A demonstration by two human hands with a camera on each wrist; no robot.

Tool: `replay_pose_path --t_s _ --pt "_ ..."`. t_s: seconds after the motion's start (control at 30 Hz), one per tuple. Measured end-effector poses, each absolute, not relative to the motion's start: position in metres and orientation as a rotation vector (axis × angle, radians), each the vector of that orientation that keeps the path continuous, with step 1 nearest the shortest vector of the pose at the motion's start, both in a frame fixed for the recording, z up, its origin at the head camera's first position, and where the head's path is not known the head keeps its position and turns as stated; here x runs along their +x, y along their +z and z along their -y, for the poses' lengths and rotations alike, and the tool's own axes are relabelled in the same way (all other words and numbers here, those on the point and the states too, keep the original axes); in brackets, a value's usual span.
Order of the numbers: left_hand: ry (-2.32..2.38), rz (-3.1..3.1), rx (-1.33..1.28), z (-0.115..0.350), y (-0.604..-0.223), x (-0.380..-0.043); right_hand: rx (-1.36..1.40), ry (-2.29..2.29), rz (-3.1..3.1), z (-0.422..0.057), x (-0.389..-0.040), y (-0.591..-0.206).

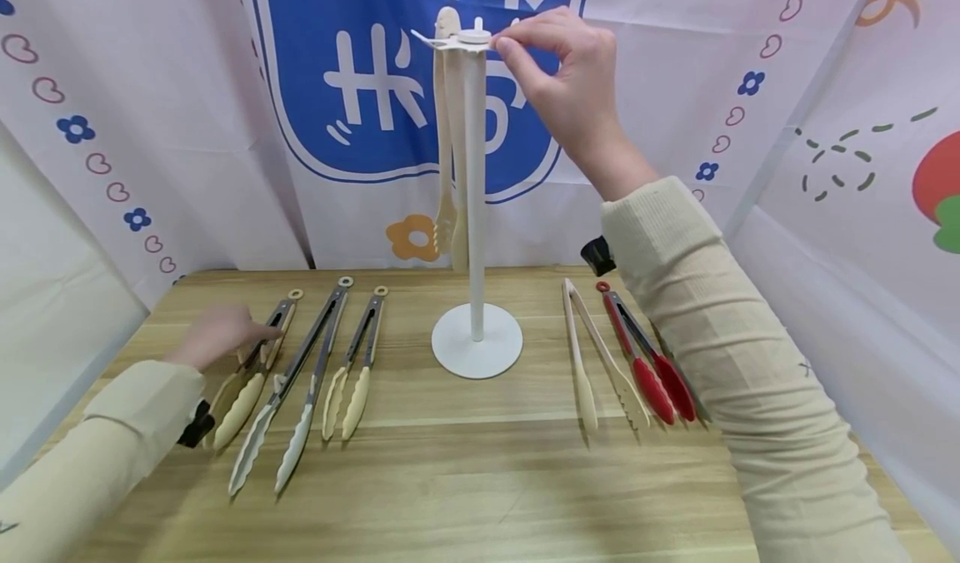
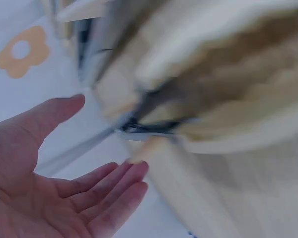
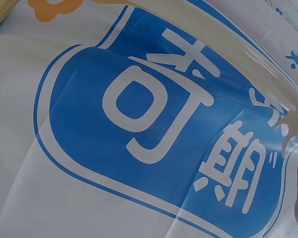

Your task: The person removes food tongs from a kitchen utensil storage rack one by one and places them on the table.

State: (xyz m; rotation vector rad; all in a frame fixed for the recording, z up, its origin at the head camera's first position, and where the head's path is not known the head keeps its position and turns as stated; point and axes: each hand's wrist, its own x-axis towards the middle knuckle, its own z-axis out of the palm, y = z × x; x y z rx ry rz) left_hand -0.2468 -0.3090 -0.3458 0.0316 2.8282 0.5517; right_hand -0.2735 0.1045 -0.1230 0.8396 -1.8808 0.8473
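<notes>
A white utensil stand (image 1: 477, 180) rises at the back middle of the table. My right hand (image 1: 572, 76) pinches the edge of its hook ring at the top; only a sliver of that hand shows in the right wrist view, beside the stand's pole (image 3: 238, 54). Long beige tongs (image 1: 460, 171) hang from the ring's left side. Low at the far left, my left hand (image 1: 217, 334) reaches over cream-tipped tongs (image 1: 243, 409) lying on the table. The left wrist view, blurred, has the thumb and fingers spread apart near the tongs' ring end, gripping nothing.
Right of those tongs lie long white-tipped tongs (image 1: 255, 446) and short cream-tipped tongs (image 1: 356, 405). Beige tongs (image 1: 585, 392) and red-tipped tongs (image 1: 652, 392) lie right of the stand's round base (image 1: 450, 348). A printed cloth (image 1: 360, 213) hangs behind the wooden table (image 1: 450, 496).
</notes>
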Motion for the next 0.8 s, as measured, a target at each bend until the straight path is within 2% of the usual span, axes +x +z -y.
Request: replay_pose_path --t_s 0.27,0.8 --pt "0.651 -2.952 0.152 0.277 -0.321 -0.264 0.842 0.858 1.875 -0.104 -0.274 -0.123" --pt "0.978 -3.018 0.229 0.203 -0.287 -0.271 0.839 0.857 1.875 -0.104 -0.274 -0.123"
